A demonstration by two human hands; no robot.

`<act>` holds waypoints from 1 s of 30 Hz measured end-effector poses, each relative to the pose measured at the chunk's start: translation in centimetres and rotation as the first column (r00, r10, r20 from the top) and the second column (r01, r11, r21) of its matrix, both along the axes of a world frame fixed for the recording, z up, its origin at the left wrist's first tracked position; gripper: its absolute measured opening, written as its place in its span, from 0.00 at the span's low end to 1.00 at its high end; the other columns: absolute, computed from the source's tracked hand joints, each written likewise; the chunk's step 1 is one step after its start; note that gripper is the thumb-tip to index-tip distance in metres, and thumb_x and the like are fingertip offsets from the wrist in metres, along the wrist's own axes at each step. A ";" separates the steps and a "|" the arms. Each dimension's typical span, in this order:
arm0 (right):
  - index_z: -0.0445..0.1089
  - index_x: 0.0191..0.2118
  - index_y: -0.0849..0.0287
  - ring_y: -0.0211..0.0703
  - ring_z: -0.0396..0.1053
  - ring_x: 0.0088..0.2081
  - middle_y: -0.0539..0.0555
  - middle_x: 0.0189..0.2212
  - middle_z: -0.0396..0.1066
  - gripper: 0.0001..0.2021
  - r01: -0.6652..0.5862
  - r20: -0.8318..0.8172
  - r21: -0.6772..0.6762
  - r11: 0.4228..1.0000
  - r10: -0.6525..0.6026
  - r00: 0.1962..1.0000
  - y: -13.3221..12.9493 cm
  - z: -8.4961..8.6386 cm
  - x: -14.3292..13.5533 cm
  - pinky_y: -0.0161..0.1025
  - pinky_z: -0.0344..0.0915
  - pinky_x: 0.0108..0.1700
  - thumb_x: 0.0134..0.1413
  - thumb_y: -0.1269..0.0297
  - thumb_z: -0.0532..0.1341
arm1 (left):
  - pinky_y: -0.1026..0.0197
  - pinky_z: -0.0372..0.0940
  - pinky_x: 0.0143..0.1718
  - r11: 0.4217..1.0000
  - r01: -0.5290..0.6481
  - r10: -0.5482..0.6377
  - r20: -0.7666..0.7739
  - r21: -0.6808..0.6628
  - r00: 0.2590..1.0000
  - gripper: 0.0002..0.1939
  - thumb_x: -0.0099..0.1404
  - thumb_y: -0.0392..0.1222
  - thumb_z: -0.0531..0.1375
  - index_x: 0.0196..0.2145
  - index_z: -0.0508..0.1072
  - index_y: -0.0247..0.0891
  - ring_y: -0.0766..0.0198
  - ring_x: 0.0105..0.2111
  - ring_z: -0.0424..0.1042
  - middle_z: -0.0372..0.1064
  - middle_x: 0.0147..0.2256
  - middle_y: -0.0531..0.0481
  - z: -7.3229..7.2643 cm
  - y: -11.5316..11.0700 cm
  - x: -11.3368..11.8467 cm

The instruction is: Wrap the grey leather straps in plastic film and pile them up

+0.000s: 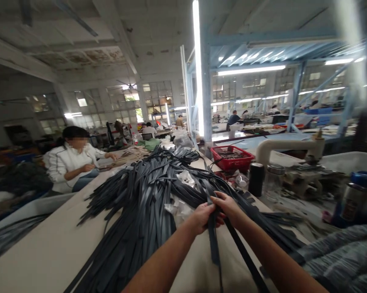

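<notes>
Close together at the right side of a big pile of dark strips (149, 191) are both of my hands. My left hand (202, 217) pinches a dark strip (213, 244) whose end hangs down toward me. Beside it, my right hand (228, 208) has its fingers closed on the same strip or one next to it. Another dark strip (243, 252) runs down below my right hand. Crumpled clear plastic (179, 209) lies among the strips left of my hands.
A person in white (76, 162) sits across the pale table (27, 256) at left. Behind the pile is a red basket (232, 158). A black bottle (256, 180), a glass jar (274, 183), a sewing machine (308, 175) and a blue-lidded thermos (359, 199) stand at right.
</notes>
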State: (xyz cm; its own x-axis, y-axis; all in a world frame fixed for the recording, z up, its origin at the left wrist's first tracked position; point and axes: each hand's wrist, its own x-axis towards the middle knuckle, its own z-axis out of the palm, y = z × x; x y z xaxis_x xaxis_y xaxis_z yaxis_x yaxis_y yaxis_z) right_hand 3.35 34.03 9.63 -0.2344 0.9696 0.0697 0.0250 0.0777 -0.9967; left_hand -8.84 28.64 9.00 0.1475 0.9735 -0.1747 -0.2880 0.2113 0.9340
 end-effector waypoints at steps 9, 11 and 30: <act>0.59 0.55 0.56 0.35 0.72 0.25 0.46 0.25 0.73 0.26 0.110 -0.454 -0.267 0.957 -0.226 0.862 0.5 0.3 -3.7 0.29 0.71 0.29 0.48 0.77 0.56 | 0.59 0.67 0.35 0.990 -0.106 0.119 -0.148 0.096 0.982 0.22 0.59 0.54 0.61 0.44 0.68 0.36 0.59 0.30 0.74 0.74 0.32 0.48 -1.0 -1.0 -1.2; 0.61 0.55 0.55 0.36 0.73 0.26 0.46 0.26 0.75 0.27 0.122 -0.484 -0.277 0.953 -0.248 0.839 0.2 0.3 -4.5 0.29 0.71 0.28 0.47 0.77 0.58 | 0.58 0.68 0.31 0.995 -0.058 0.070 -0.148 0.085 0.987 0.27 0.57 0.56 0.61 0.47 0.65 0.35 0.60 0.26 0.73 0.73 0.31 0.48 -0.9 -1.8 -1.1; 0.59 0.57 0.57 0.46 0.76 0.45 0.60 0.53 0.71 0.35 0.004 -0.532 -0.439 0.899 -0.263 0.805 -7.0 -4.2 2.1 0.38 0.73 0.43 0.39 0.81 0.58 | 0.65 0.61 0.28 0.778 -0.475 0.595 -0.724 0.411 0.349 0.04 0.64 0.39 0.53 0.33 0.66 0.37 0.66 0.22 0.67 0.66 0.22 0.57 15.7 2.2 -25.7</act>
State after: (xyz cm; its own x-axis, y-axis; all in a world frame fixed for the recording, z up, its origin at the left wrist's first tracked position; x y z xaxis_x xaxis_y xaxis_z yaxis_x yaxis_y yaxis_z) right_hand 5.47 27.07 5.45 -0.1432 0.9575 -0.2502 -0.5706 -0.2865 -0.7696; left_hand -34.52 30.82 24.73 -0.5519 0.8104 0.1965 0.5541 0.1804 0.8127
